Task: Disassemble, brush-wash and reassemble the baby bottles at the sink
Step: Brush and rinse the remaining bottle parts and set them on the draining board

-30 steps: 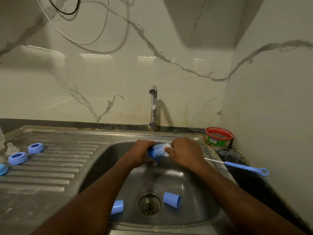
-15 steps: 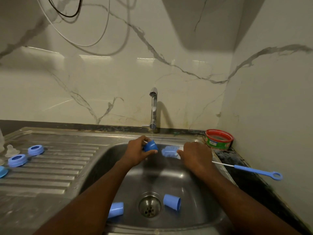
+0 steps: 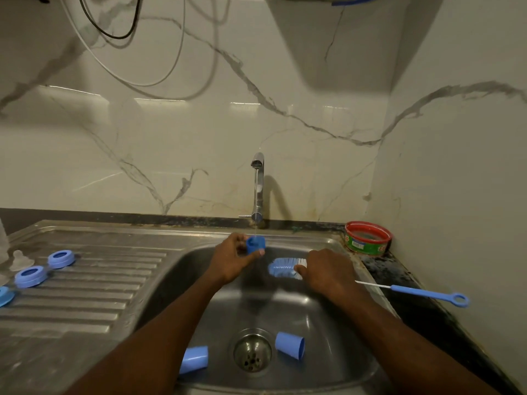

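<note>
My left hand (image 3: 229,259) pinches a small blue bottle cap (image 3: 255,244) under the thin stream from the tap (image 3: 258,186), open end up. My right hand (image 3: 328,270) grips the bottle brush near its blue-and-white bristle head (image 3: 283,267); its blue handle with a ring end (image 3: 433,295) sticks out right over the counter. Two more blue caps lie on their sides in the sink basin (image 3: 328,315), one (image 3: 194,359) left of the drain and one (image 3: 290,344) right of it. Blue collar rings (image 3: 61,258) (image 3: 30,276) and a clear teat (image 3: 20,260) rest on the drainboard.
A red-rimmed green tub (image 3: 368,238) sits in the back right corner on the dark counter. The drain strainer (image 3: 252,352) lies at the basin's centre. A third blue piece (image 3: 5,296) shows at the left edge. Cables hang on the marble wall (image 3: 142,52).
The brush has come out of the cap and my hands have moved apart. My left hand has lifted the cap under the running water; the brush moved right.
</note>
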Available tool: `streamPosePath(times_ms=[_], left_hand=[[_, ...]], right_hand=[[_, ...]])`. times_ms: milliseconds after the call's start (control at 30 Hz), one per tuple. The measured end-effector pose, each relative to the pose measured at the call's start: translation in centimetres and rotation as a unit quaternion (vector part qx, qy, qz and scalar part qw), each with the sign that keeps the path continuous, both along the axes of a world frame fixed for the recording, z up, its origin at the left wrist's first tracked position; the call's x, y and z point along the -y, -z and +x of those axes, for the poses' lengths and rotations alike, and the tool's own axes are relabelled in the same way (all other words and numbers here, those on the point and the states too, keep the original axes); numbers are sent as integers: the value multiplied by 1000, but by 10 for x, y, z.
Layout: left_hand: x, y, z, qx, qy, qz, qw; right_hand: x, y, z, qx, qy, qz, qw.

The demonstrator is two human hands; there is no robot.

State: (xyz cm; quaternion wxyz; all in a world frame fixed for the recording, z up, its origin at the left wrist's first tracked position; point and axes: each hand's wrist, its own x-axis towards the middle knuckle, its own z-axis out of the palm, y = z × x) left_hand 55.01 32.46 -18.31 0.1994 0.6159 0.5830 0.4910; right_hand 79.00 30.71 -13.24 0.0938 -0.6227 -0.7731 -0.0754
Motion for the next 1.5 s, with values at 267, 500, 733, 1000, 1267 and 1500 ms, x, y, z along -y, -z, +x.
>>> streamPosePath(times_ms=[267,500,733,1000,1267,1500], left_hand=[[-3,3,0,13,-2,-10,1000],[-5,3,-1,27,7,-2,1000],[-3,4,0,14,12,7,1000],[-1,-1,2,38,13,7,999],[-6,-7,5,-70,-62,74,993],[-16,12,8,-220,-20,40,974]], right_hand=[[-1,1,-1,-13,2,-1,1000],[-1,1,0,-11,-1,-3,1000],[-2,3,-2,-18,4,-11,1000],[-1,4,-2,-17,0,-4,1000],[0,2,-3,-10,-6,5,1000],[0,5,-3,-12,-6,0,1000]])
